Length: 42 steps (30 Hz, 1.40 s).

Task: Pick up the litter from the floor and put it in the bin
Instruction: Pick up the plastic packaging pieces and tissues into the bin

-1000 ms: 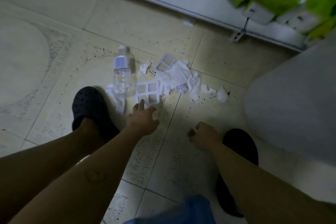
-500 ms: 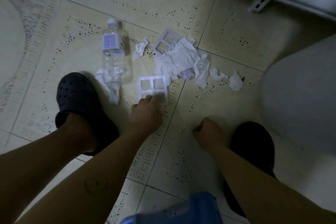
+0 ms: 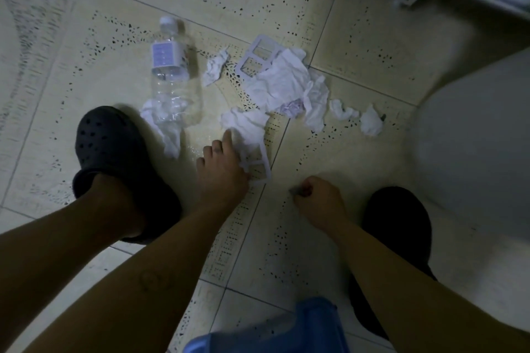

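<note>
left hand (image 3: 222, 173) grips plastic frame (image 3: 260, 164) and tissue (image 3: 246, 123); right hand (image 3: 319, 199) curled

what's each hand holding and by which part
The left hand grips the white grid frame by its left edge. The right hand pinches a small dark scrap, too unclear to name.
</note>
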Tool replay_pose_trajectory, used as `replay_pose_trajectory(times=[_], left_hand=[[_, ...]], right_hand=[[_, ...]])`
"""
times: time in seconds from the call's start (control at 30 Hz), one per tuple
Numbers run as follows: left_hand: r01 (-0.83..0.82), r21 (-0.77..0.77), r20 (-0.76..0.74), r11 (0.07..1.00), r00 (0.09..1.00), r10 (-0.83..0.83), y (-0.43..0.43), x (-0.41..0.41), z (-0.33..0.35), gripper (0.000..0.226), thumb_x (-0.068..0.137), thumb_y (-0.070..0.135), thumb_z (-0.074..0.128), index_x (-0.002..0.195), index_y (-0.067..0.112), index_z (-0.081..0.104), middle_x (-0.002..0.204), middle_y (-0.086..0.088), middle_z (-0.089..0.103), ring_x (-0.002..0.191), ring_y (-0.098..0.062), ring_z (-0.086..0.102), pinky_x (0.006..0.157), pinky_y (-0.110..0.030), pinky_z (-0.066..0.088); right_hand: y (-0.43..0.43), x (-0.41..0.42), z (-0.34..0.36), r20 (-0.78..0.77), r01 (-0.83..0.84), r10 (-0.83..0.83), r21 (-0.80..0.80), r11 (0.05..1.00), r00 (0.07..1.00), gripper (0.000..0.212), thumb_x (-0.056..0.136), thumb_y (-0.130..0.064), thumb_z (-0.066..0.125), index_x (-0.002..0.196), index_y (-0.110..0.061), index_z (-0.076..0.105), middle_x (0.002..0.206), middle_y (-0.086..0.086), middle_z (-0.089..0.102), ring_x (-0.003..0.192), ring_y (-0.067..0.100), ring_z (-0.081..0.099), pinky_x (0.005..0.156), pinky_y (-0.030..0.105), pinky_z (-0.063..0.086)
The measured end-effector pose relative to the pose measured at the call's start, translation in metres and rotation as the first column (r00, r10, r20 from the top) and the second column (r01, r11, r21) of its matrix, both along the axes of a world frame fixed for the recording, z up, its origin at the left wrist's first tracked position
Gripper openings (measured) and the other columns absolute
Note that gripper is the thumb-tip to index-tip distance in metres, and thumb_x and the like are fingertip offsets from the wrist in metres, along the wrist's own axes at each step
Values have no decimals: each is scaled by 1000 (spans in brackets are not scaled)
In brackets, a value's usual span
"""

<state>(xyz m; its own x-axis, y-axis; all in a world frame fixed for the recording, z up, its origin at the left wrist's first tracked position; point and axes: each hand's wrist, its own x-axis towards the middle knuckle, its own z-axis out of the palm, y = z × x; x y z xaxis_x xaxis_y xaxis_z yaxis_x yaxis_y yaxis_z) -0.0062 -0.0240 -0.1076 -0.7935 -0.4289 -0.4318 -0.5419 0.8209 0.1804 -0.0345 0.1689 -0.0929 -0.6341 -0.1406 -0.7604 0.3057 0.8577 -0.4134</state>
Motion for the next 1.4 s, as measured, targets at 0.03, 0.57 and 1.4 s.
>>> replay_pose_trajectory(times=[0.03, 0.57, 1.4], left_hand=[[-12, 11, -20, 1000, 1000, 13, 0, 1, 1, 80, 73, 38, 72, 138, 15, 30, 129, -13, 54, 117, -33, 49, 94, -46, 39], [65, 397, 31, 915, 996, -84, -13, -25, 148, 23, 92, 24, 54, 103, 12, 69, 98, -9, 70, 75, -17, 58, 59, -20, 40], [229, 500, -541, 836, 836, 95, 200, -105, 387, 13, 82, 26, 70, 75, 16, 73, 69, -1, 70, 69, -20, 67, 68, -28, 51]], right_hand=[[0, -1, 0, -11, 2, -2, -8, 1000, 1000, 17, 89, -29, 62, 84, -13, 57, 78, 4, 57, 71, 20, 52, 60, 27, 42], [-5, -51, 145, -276, -95, 71, -75, 993, 959, 16, 84, -22, 61, 72, -11, 57, 69, 3, 54, 66, 18, 50, 53, 26, 32], [229, -95, 386, -668, 240, -209, -47, 970, 714, 17, 75, -21, 73, 70, -5, 69, 77, 14, 70, 79, 29, 64, 75, 33, 54]])
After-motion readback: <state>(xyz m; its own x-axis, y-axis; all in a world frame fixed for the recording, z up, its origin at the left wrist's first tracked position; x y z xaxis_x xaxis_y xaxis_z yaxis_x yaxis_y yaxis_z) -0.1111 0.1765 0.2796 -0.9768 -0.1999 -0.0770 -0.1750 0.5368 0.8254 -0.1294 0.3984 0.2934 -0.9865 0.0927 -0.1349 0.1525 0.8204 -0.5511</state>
